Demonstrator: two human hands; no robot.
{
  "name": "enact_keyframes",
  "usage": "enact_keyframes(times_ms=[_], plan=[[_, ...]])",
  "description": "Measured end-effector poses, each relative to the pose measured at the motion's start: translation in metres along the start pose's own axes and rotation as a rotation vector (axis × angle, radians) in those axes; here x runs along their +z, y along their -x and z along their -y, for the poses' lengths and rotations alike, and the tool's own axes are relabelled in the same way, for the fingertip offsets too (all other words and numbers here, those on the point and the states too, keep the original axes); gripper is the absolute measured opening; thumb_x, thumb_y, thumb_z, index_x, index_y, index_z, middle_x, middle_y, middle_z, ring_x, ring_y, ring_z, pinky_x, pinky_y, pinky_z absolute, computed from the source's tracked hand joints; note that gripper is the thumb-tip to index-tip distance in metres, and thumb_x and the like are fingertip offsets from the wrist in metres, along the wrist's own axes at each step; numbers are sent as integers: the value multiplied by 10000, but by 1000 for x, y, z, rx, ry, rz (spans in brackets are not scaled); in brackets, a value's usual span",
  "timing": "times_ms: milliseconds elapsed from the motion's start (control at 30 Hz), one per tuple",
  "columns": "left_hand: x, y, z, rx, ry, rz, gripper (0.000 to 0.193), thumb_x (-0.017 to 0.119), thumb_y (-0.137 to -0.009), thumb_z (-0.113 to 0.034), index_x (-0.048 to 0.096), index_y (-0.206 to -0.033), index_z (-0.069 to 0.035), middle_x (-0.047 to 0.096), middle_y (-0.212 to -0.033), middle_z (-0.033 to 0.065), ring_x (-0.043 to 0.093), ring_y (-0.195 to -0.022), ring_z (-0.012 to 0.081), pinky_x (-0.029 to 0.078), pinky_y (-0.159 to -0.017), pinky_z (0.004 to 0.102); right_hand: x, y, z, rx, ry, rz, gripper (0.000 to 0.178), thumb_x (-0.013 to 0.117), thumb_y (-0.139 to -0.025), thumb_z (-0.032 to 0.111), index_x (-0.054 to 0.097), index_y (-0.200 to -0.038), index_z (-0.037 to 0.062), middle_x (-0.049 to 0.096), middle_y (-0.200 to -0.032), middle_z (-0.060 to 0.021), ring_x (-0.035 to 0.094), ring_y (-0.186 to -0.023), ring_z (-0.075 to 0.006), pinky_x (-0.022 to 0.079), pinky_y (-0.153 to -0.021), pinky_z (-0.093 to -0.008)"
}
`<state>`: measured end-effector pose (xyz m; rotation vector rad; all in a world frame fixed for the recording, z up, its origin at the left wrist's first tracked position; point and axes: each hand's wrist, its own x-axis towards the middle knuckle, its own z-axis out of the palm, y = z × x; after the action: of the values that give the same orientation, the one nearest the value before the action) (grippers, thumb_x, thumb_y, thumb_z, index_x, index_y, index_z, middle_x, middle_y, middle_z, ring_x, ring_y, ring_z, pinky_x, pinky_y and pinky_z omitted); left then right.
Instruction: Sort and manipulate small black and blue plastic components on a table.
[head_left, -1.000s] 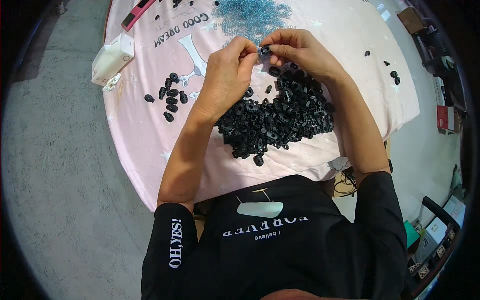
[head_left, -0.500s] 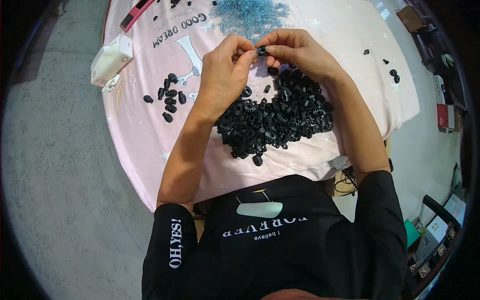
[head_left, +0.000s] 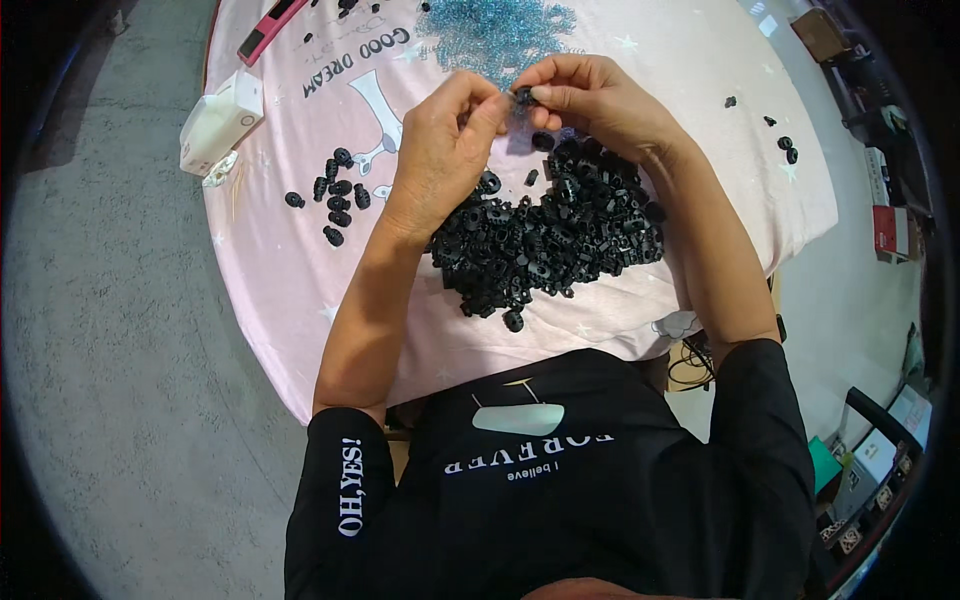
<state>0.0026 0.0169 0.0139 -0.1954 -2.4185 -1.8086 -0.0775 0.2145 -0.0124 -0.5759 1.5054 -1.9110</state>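
A small black plastic piece [head_left: 523,96] is pinched between the fingertips of both hands, raised above the desk [head_left: 300,290]. The left hand [head_left: 445,140] grips it from the left, the right hand [head_left: 590,100] from the right, equally near; its long axis cannot be made out. Directly below lies a heap of black pieces [head_left: 550,240]. A smaller cluster [head_left: 335,195] sits left. Blue springs [head_left: 495,30] lie beyond. No containers; a white box [head_left: 220,120] rests at the desk's left edge.

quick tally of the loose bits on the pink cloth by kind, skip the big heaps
Black parts in the left cluster: about 9
Black parts scattered at the far right: 4
White box: 1
Pink flat tool: 1
Black part held between both hands: 1
Total: about 16
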Motion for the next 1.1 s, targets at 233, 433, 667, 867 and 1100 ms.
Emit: enact_keyframes(times_ms=[233,433,667,867,1100], plan=[[12,17,-11,119,-581,322,178,706,-790,-137,627,-866,4,594,-727,129,591,-640,268,476,-625,360,-7,-1,-2,-23,-5,-142,204,610,-961,112,639,-1142,21,676,-903,-44,645,-789,-78,541,-789,-211],[15,22,-7,150,-685,309,103,631,-838,-99,603,-837,0,609,-800,159,610,-781,352,474,-719,435,-2,-1,-5,-37,35,-120,203,609,-962,113,636,-1143,24,677,-895,-47,647,-784,-79,541,-795,-216],[8,15,-19,148,-582,245,73,575,-892,-57,565,-932,3,636,-833,176,634,-778,345,500,-707,419,-5,-1,-4,-20,-43,-120,192,611,-957,106,635,-1132,30,672,-896,-36,632,-782,-71,530,-780,-204],[-2,7,-16,-76,-147,135,124,539,-967,-43,589,-1066,12,616,-864,15,571,-752,71,487,-692,212,-2,0,-3,-24,-5,-54,155,597,-969,115,628,-1102,41,645,-857,-9,607,-754,-58,506,-741,-192],[4,4,-13,-74,23,14,107,558,-927,-15,587,-1016,35,655,-845,67,617,-719,109,511,-659,246,2,0,-5,-2,-23,-7,169,580,-978,120,598,-1118,27,642,-845,-21,602,-740,-66,496,-703,-197]])
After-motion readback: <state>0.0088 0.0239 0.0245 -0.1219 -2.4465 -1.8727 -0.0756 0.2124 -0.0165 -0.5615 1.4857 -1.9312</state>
